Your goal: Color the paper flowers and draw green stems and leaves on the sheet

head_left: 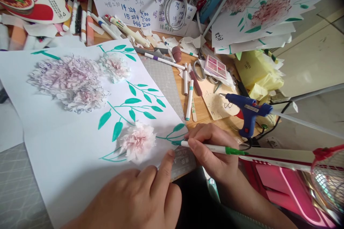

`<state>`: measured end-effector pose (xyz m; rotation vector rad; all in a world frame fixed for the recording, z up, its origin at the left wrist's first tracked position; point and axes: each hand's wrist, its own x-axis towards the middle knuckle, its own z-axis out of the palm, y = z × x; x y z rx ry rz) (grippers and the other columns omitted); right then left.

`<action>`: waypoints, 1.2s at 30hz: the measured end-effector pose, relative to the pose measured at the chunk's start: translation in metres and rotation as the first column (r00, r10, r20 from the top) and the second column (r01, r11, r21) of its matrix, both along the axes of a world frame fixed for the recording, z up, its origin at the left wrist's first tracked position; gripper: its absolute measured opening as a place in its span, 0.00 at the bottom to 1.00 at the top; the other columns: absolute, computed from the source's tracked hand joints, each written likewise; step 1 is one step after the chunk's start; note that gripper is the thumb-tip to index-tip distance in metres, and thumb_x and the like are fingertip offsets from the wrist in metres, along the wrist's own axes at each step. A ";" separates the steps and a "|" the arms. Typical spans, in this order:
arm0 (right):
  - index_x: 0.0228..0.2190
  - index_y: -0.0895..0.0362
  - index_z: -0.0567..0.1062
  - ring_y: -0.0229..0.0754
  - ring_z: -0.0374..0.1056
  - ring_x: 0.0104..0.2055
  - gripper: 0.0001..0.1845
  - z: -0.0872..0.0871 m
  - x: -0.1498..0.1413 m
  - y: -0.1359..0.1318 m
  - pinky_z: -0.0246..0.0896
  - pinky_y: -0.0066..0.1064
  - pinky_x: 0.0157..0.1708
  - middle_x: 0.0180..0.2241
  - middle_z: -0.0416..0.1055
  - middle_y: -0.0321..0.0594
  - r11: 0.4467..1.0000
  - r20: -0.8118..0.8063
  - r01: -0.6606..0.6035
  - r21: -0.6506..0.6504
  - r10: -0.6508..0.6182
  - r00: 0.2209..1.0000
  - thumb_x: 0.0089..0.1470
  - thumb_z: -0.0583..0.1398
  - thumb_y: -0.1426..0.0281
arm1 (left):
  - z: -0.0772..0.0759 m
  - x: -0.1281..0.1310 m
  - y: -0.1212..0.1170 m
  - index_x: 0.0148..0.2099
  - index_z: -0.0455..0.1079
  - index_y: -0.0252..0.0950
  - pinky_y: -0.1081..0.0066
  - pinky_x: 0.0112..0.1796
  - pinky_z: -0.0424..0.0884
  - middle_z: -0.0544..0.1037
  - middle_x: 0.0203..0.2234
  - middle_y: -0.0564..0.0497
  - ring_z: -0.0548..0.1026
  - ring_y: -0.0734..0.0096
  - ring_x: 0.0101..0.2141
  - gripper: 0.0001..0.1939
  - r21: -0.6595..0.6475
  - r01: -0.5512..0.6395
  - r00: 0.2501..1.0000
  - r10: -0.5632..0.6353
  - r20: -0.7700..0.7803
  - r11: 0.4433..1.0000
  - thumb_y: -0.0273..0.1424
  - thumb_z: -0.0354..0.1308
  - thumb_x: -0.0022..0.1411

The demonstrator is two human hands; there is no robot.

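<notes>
A large white sheet [61, 143] lies on the desk with pink tissue-paper flowers glued to it and green painted stems and leaves. My right hand [212, 150] pinches a green marker [215, 148], its tip touching a green leaf at the sheet's right edge, just right of a small pink paper flower [138, 141]. My left hand [134, 196] rests flat on the sheet's lower part, fingers stretched out, pressing the paper down. A bigger cluster of pale purple flowers [70, 82] sits at the upper left.
A blue glue gun [248, 112] stands right of my hand. Loose markers [189, 96] and scissors lie on the wooden desk beyond a grey cutting mat [163, 78]. Finished flower sheets [263, 10] are stacked at the upper right, handwritten notes [134, 3] at the back.
</notes>
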<state>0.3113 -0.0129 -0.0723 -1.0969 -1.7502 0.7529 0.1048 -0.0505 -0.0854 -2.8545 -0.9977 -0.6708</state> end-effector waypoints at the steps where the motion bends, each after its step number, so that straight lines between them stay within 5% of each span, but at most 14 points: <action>1: 0.26 0.55 0.70 0.40 0.70 0.26 0.08 -0.001 0.000 0.000 0.68 0.34 0.28 0.22 0.68 0.34 1.000 0.006 -0.001 -0.001 0.001 1.000 0.55 0.62 0.77 | 0.000 0.000 0.000 0.30 0.65 0.41 0.65 0.17 0.66 0.82 0.40 0.50 0.74 0.64 0.22 0.07 0.000 0.005 1.000 -0.005 -0.003 1.000 0.23 0.53 0.57; 30: 0.26 0.55 0.71 0.40 0.70 0.26 0.09 0.000 -0.001 0.001 0.71 0.36 0.31 0.22 0.68 0.33 0.999 0.001 -0.007 0.031 0.007 1.000 0.54 0.62 0.79 | 0.001 0.003 0.000 0.29 0.61 0.42 0.65 0.18 0.65 0.83 0.39 0.52 0.72 0.65 0.21 0.08 0.007 -0.026 1.000 0.026 0.000 1.000 0.23 0.53 0.56; 36: 0.26 0.55 0.70 0.39 0.71 0.27 0.10 -0.004 0.003 -0.002 0.69 0.35 0.31 0.23 0.69 0.32 0.996 -0.001 0.086 0.025 -0.086 0.996 0.54 0.61 0.80 | 0.001 0.003 0.001 0.29 0.61 0.41 0.65 0.18 0.65 0.83 0.39 0.52 0.73 0.66 0.21 0.08 0.016 -0.016 1.000 0.016 0.008 1.000 0.23 0.55 0.56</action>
